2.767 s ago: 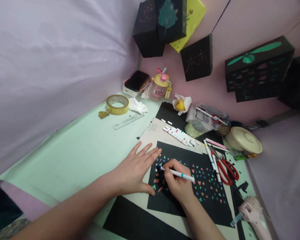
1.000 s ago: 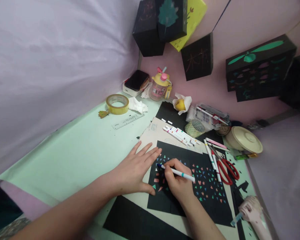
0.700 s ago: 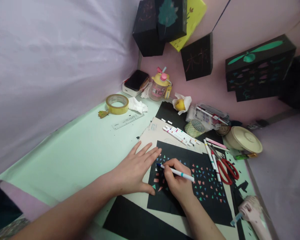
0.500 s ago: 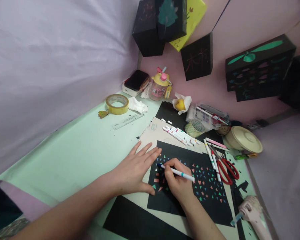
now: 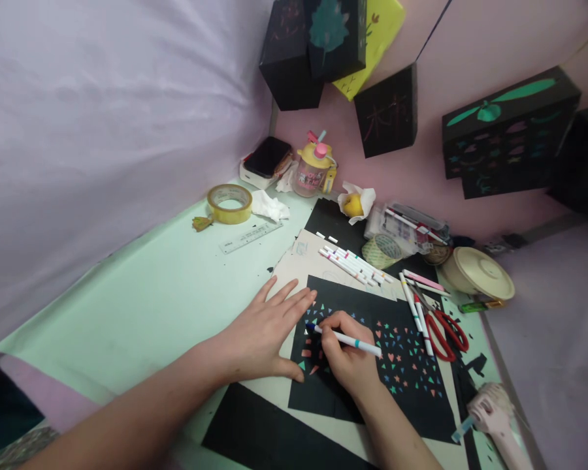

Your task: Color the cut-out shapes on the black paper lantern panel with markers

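Note:
My right hand (image 5: pixel 350 352) is closed around a white marker pen (image 5: pixel 355 342) with a teal band and a dark blue tip. The tip points at the left part of a black sheet of paper (image 5: pixel 333 403), which carries many small coloured hearts, stars and triangles. Spread flat, my left hand (image 5: pixel 269 333) lies over the sheet's left edge, fingers apart and holding nothing. Part of the pattern is hidden under my right hand. Beneath the black sheet lies pale paper (image 5: pixel 289 266); several white markers (image 5: pixel 355 266) rest on it.
Red-handled scissors (image 5: pixel 443 333) and loose pens lie to the right, above a pale glue gun (image 5: pixel 492 414). Behind are a tape roll (image 5: pixel 229 203), a clear ruler (image 5: pixel 251 237), a drinking bottle (image 5: pixel 311 171), a phone (image 5: pixel 268 156) and a lidded bowl (image 5: pixel 477 273). Black boxes (image 5: pixel 387 111) hang above.
The marker's tip has shifted very slightly left and down on the black sheet, with small motion of my right hand. My left hand has stayed in place.

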Action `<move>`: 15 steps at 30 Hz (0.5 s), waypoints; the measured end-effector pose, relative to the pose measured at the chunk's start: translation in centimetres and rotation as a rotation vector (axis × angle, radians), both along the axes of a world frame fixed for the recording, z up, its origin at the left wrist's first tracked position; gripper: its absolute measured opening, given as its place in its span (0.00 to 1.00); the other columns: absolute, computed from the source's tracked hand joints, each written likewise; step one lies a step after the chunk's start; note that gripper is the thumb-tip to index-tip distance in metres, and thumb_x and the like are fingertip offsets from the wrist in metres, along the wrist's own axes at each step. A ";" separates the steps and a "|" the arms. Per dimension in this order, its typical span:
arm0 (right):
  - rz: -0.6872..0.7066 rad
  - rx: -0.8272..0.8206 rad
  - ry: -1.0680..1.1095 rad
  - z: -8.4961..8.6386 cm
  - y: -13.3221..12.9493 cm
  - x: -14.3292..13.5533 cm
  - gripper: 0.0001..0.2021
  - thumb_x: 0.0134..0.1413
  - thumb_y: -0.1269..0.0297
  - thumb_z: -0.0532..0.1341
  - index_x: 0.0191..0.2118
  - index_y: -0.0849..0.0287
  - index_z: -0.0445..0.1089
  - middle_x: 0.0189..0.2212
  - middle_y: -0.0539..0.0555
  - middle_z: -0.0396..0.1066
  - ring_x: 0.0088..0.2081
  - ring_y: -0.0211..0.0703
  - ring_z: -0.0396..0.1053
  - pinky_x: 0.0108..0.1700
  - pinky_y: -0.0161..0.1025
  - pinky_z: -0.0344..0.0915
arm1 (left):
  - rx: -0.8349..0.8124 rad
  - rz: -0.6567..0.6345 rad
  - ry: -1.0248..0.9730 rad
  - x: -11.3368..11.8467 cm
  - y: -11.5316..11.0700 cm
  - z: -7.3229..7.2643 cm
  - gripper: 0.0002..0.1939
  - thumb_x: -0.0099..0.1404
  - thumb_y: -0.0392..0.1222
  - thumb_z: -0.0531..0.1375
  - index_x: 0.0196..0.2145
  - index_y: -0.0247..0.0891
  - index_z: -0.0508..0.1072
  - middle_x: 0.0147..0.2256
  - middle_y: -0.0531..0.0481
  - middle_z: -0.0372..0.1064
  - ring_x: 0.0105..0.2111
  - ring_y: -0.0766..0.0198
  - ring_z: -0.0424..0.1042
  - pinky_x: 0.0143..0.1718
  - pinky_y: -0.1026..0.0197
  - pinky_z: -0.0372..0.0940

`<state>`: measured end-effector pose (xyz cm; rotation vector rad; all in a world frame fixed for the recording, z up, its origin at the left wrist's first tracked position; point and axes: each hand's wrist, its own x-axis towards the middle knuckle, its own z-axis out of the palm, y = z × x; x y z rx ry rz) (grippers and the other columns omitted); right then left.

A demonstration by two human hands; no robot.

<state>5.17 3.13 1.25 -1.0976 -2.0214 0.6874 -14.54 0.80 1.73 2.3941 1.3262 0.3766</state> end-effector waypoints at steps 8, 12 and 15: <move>-0.017 0.011 -0.004 -0.1 0.0 0.0 0.08 0.53 0.70 0.55 0.25 0.58 0.66 0.20 0.48 0.67 0.23 0.36 0.65 0.28 0.34 0.60 | -0.005 0.001 0.001 0.0 0.0 0.1 0.56 0.51 0.68 0.61 0.66 0.40 0.37 0.66 0.44 0.40 0.66 0.50 0.33 0.63 0.46 0.25; -0.015 0.002 -0.010 -0.2 0.0 0.0 0.08 0.54 0.70 0.55 0.25 0.58 0.66 0.20 0.48 0.66 0.23 0.36 0.64 0.28 0.34 0.60 | 0.000 0.003 0.006 0.0 0.0 0.0 0.56 0.51 0.67 0.61 0.66 0.40 0.37 0.66 0.44 0.40 0.66 0.50 0.32 0.63 0.46 0.25; -0.027 0.001 -0.011 -0.2 0.0 0.1 0.08 0.54 0.70 0.54 0.25 0.58 0.66 0.19 0.48 0.66 0.23 0.36 0.64 0.28 0.34 0.59 | 0.000 0.004 0.014 0.0 0.0 0.0 0.56 0.51 0.67 0.61 0.66 0.41 0.37 0.66 0.44 0.40 0.66 0.50 0.33 0.63 0.46 0.25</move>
